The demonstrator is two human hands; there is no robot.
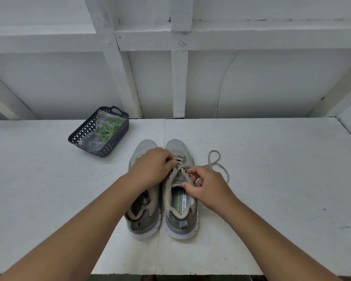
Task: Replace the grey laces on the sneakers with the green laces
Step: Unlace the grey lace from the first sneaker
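**Grey laces under both hands**

Grey mesh sneakers stand side by side on the white table [272,179], heels toward the person. The right sneaker [180,201] shows "SKECHERS" and "MEMORY FOAM" on its insole. The left hand [152,167] reaches over the left sneaker [143,211] and pinches the grey lace [214,161]; the right hand [206,187] pinches it with curled fingers. Green laces [108,127] lie bagged in a dark perforated basket [85,131], well apart.
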